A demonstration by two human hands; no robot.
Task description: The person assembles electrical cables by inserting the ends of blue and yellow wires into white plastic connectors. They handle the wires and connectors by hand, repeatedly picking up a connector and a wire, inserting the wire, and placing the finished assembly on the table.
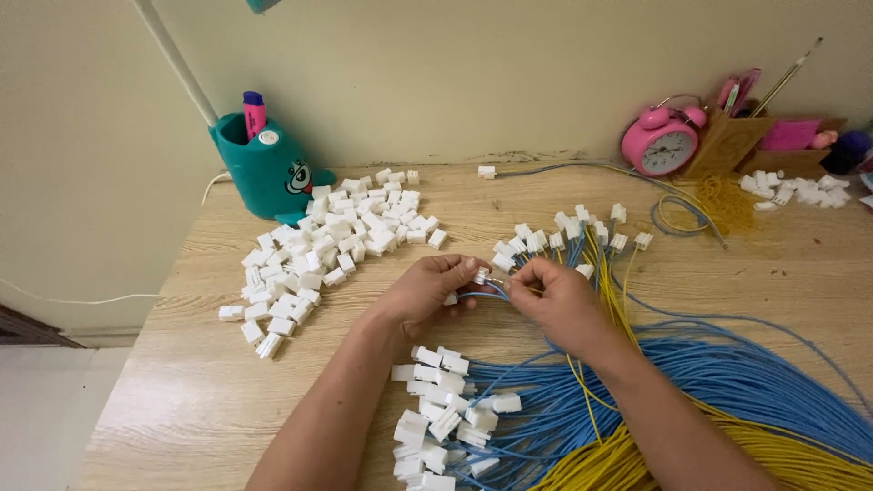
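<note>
While pinched narrow, left hand (427, 289) holds one white connector (479, 275). Right hand (556, 300), fingertips closed, grips a blue wire (486, 293) touching it. Loose connector pile (323, 250) lies far left.

The bench (227, 382) is pale wood-look laminate, smooth and matt, with a fine lengthwise grain. At ten o'clock lies a heap of loose connector housings (318, 255) in white moulded plastic, slightly glossy on their flat faces. The blue wires (727, 382) and yellow wires (655, 455) at five o'clock wear smooth plastic insulation with a soft sheen. The teal pen holder (264, 168) at eleven o'clock is shiny hard plastic. The pink alarm clock (661, 144) at one o'clock looks like glossy painted metal, beside a carved wooden organiser (727, 141), matt and rough-cut.
</note>
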